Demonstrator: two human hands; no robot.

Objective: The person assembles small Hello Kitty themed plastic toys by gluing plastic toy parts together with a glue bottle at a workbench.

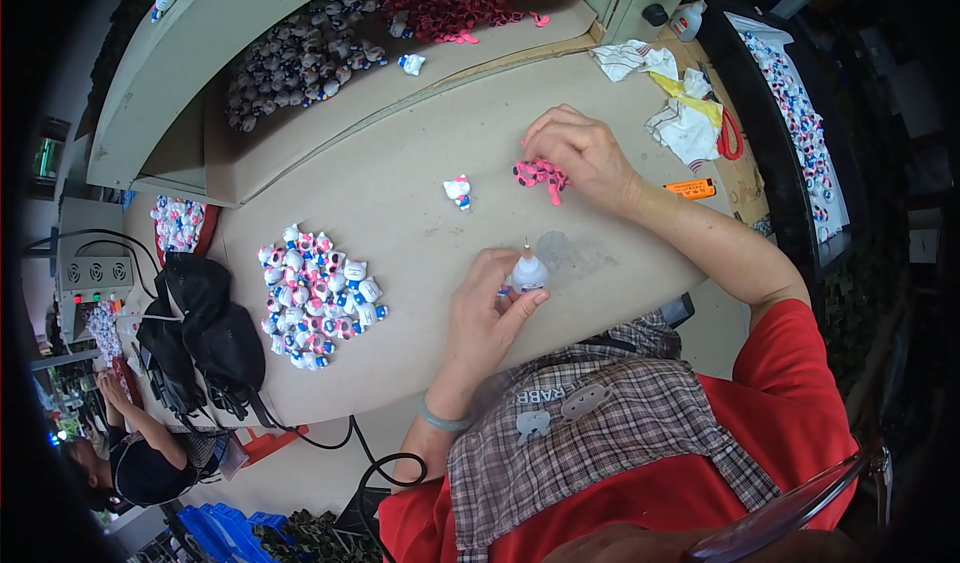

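Note:
My left hand [485, 308] is wrapped round a small white glue bottle [530, 273], its thin needle tip pointing up. A bit of blue and white shows by the fingers, too small to make out. Farther off, my right hand [585, 153] is bent over a little heap of pink pieces with dark spots [540, 174]. Its fingertips are pinched together, with a bit of pink showing at them. Between the hands, to the left, a small white cat-like figurine [458, 192] with blue and pink parts lies alone on the table [400, 223].
Several finished-looking figurines [315, 298] lie clustered at left, near a black bag [205, 328]. A shelf [440, 88] at the back holds heaps of white figures and pink pieces. Crumpled cloths [685, 128] and an orange cutter-like tool [690, 188] are at right. Another person [150, 463] works far left.

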